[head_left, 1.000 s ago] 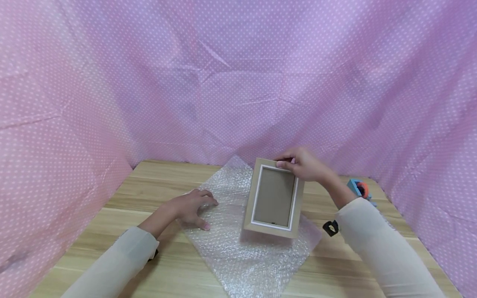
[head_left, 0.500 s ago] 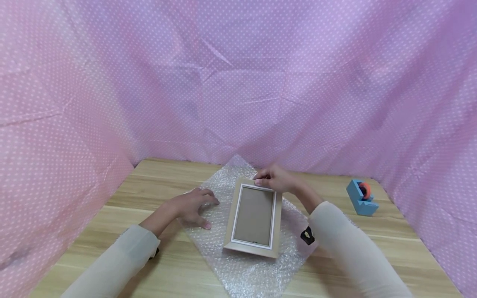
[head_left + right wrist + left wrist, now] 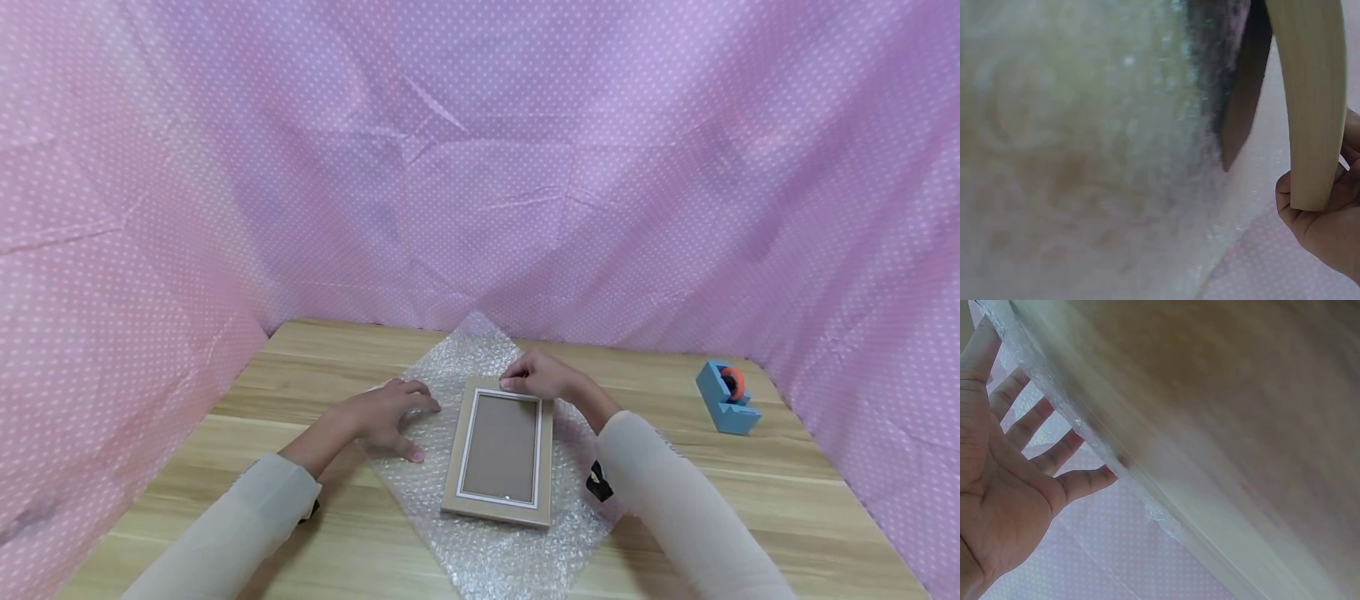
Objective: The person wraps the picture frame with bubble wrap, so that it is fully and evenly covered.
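A light wood photo frame (image 3: 498, 450) with a white inner border lies low over a diamond-turned sheet of bubble wrap (image 3: 517, 558) in the head view. My right hand (image 3: 546, 375) pinches its far edge, thumb on the front face. Seen from the right wrist, the frame's wooden edge (image 3: 1313, 112) stands away from the wrap at the right hand (image 3: 1329, 231), so that side is raised. My left hand (image 3: 386, 419) rests with spread fingers on the wrap's left corner. The left wrist view shows these fingers (image 3: 1054, 453) reaching over the wrap's edge (image 3: 1075, 419).
A blue tape dispenser (image 3: 727, 398) with an orange roll core stands at the right of the wooden table (image 3: 300, 367). Pink polka-dot cloth (image 3: 480, 192) hangs behind the table and along both sides.
My right hand has brought the photo frame left, toward me and down onto the middle of the bubble wrap, tilting it flatter. The left hand has stayed in place.
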The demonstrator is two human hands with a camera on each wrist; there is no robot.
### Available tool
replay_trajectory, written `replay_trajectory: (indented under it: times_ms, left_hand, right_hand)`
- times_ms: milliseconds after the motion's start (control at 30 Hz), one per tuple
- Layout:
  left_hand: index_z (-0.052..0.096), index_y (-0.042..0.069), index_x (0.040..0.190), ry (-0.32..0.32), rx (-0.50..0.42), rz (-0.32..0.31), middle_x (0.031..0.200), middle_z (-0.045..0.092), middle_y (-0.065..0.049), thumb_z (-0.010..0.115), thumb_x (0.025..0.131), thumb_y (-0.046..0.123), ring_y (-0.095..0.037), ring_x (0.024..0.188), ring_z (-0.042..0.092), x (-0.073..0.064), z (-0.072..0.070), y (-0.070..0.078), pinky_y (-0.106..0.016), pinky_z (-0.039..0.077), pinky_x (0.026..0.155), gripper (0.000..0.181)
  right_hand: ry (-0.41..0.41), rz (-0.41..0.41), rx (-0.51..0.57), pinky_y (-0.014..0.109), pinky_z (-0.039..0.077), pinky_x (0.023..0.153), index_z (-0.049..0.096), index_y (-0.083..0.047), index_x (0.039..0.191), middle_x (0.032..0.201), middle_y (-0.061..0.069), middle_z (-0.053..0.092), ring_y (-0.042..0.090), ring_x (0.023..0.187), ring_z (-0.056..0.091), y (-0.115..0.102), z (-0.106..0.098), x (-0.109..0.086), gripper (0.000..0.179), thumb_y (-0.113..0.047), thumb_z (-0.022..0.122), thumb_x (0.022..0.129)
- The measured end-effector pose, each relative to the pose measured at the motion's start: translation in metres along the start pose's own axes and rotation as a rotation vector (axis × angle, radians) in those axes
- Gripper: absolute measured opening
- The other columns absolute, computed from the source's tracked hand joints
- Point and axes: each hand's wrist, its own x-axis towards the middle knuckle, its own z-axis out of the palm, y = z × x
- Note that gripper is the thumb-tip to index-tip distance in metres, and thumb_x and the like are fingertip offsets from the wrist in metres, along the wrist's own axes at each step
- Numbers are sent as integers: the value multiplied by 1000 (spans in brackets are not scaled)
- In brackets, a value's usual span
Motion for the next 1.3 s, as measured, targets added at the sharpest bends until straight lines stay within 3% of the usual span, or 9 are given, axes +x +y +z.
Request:
replay_trajectory:
  times_ms: [167,500,733,967,1300]
  left_hand:
    - [59,21,142,5,-5,0,145,50,-6,85,74,60,-36,133,45,0,0,1,-57,44,106,82]
    - [59,20,141,13,0,15,142,51,-5,85,75,59,-37,131,46,1,0,1,-58,43,107,81]
    - [59,19,141,5,-12,6,143,51,-6,86,75,57,-36,131,46,1,-1,2,-57,44,107,81]
    - [59,20,141,1,-8,0,143,51,-5,86,74,57,-35,131,46,1,-3,2,-56,45,106,81]
    - [60,18,141,2,-14,9,142,51,-6,86,75,56,-34,130,46,1,-4,2,-56,44,106,81]
  right_hand:
    - [5,57,29,27,52,76,78,1,102,94,4,76,9,79,62,11,8,2,18,-11,66,100]
    - [9,147,89,27,52,77,77,-2,106,91,1,74,10,80,62,20,21,5,15,-13,72,97]
    - [-49,142,60,26,53,76,76,-3,113,90,0,74,11,80,64,19,22,5,25,-10,80,89]
    - [-37,119,-29,29,54,81,77,-8,116,95,-1,74,11,84,64,16,21,6,26,-11,79,90]
    - [-10,129,-67,29,55,84,77,-7,117,103,3,76,10,87,65,13,24,10,28,-12,79,90]
